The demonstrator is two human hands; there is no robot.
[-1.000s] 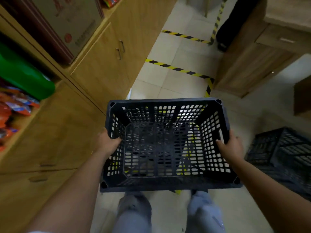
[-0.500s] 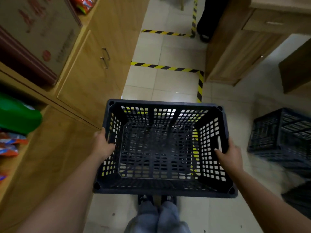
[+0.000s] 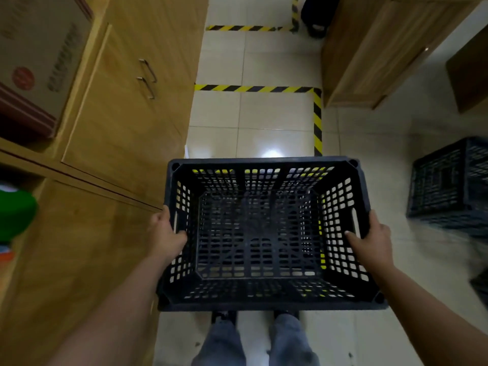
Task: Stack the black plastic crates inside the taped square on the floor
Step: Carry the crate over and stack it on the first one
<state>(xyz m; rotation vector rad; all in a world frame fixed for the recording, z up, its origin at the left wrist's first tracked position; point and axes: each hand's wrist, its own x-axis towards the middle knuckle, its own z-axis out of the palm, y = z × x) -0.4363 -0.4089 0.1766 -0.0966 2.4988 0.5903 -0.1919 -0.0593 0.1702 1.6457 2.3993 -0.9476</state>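
Along the left edge of the floor (image 3: 264, 122), wooden cabinets (image 3: 126, 114) run with a cardboard box (image 3: 34, 62) on a shelf. Left hand (image 3: 166, 236) is closed on the left side handle of the black crate (image 3: 264, 233), fingers curled into the slot. Crate is held level above the floor, open top up, over the person's feet and just short of the taped square (image 3: 317, 120), whose yellow-black tape shows through the mesh. Right hand (image 3: 369, 241) is closed on the right side handle likewise. Second black crate (image 3: 449, 186) stands on the floor towards the right edge, outside the tape, well apart from the held one; blurred
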